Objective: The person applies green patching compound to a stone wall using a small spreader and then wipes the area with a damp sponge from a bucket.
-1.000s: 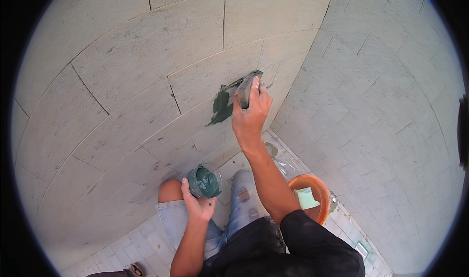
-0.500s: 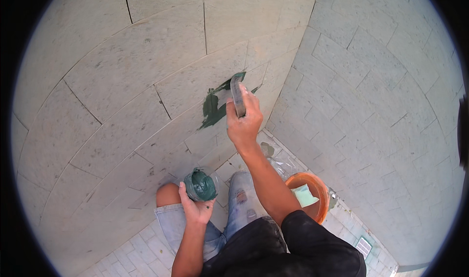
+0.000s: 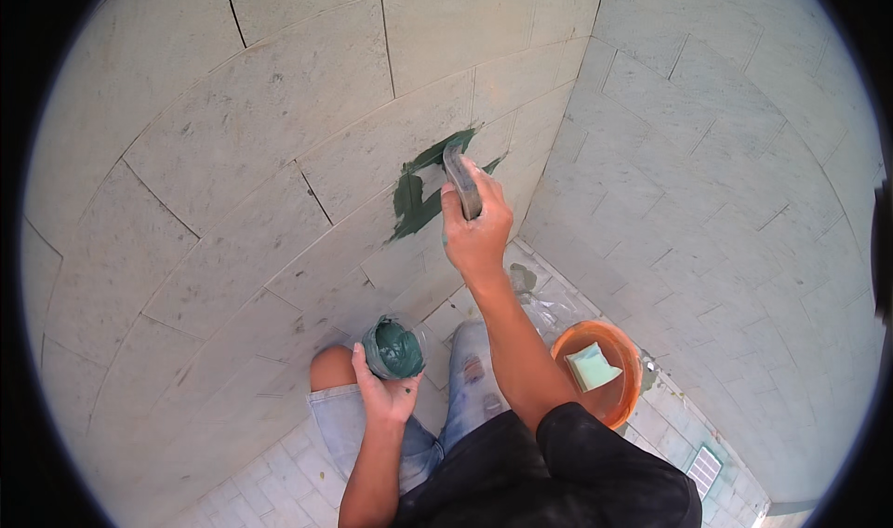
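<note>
My left hand [image 3: 387, 396] is closed around the underside of a clear plastic tub [image 3: 419, 338], holding it above my bent knees. Thick dark green paste [image 3: 397, 349] lies inside the tub. At the tiled wall, my right hand [image 3: 479, 235] grips a flat grey grout spreader [image 3: 462, 182], seen nearly edge-on, with its upper end against the wall. Beside and around the spreader, a smear of green paste [image 3: 409, 204] follows the tile joints as an angular band. The spreader and my fingers hide part of the smear.
An orange bucket [image 3: 637, 365] with water and a pale green sponge [image 3: 593, 368] stands right of my legs. Crumpled clear plastic [image 3: 551, 312] lies by the wall corner. A second tiled wall [image 3: 726, 202] rises on the right; a floor drain grate [image 3: 704, 470] is at lower right.
The view has shifted slightly, moving everything a little within it. My right hand stays at the smear with the spreader tilted a little more; my left still holds the tub.
</note>
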`<action>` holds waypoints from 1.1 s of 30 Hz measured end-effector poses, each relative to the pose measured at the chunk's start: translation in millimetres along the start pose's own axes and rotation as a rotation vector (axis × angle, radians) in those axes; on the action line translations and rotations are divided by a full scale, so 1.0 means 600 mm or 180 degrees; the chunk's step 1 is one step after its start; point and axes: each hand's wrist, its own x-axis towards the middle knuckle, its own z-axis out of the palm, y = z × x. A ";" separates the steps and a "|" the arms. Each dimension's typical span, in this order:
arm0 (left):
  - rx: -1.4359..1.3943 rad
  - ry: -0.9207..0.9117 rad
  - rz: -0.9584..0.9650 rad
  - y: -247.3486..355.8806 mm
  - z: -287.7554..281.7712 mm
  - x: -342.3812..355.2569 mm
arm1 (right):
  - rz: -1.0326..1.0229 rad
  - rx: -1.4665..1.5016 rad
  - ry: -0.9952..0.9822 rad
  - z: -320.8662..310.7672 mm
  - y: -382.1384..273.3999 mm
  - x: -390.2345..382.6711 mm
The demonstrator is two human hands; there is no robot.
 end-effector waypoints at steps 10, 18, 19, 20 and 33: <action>0.0029 -0.0022 -0.0117 0.005 -0.018 0.004 | 0.1156 0.1430 -0.0106 -0.004 -0.084 -0.062; -0.0112 -0.0724 -0.0222 0.001 -0.067 0.035 | -0.0523 0.0109 -0.0612 0.085 -0.157 -0.128; -0.0351 -0.0909 -0.0286 -0.001 -0.085 0.042 | -0.0420 0.0375 -0.0651 0.072 -0.154 -0.136; -0.0244 -0.0643 -0.0243 0.000 -0.065 0.033 | -0.0360 0.0658 -0.0641 0.054 -0.145 -0.128; -0.0027 -0.0384 -0.0075 0.002 -0.039 0.018 | -0.0386 0.0407 -0.0737 0.072 -0.166 -0.148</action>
